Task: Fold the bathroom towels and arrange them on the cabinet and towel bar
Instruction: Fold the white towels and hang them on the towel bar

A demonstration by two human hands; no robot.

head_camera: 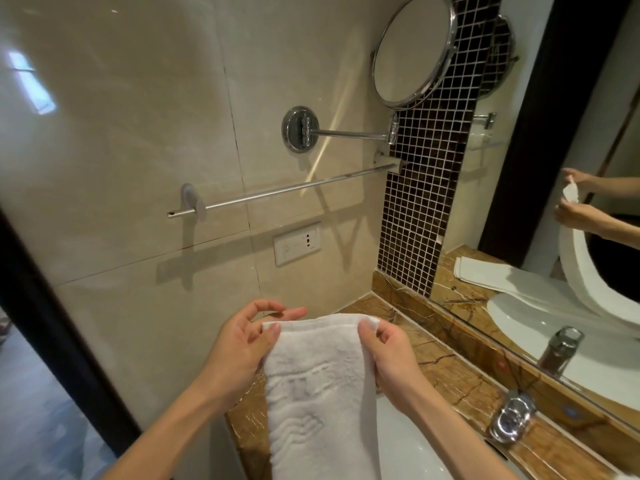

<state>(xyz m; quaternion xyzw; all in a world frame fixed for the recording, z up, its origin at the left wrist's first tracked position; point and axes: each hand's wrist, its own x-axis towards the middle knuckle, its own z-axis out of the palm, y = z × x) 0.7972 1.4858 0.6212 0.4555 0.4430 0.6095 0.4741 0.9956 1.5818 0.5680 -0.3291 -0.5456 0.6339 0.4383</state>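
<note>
Nearest the camera, a long white terry towel with a raised wavy pattern point(318, 393) hangs as a narrow folded strip. Its lower end runs out of view at the bottom. The left hand point(239, 344) pinches the towel's upper left corner under the thumb, with the other fingers loosely spread behind the cloth. The right hand point(391, 355) pinches the upper right corner between the thumb and curled fingers. The towel's top edge is stretched level between the two hands.

The towel is held above the left end of the brown veined marble countertop point(460, 386), and it covers part of the white sink basin point(408, 445) set into that countertop. A chrome faucet point(512, 417) stands at the countertop's back edge, just in front of the large wall mirror point(540, 188). The mirror shows the hands and the hanging towel, and also a second folded white towel point(485, 271) lying flat on the countertop.

Past the countertop's left edge, on the beige tiled wall, is a white socket plate point(297, 243). Above it is a straight chrome towel bar point(284, 192). Higher still, a round chrome-rimmed swing-arm mirror point(412, 50) hangs beside a strip of dark brown mosaic tiles point(426, 202).
</note>
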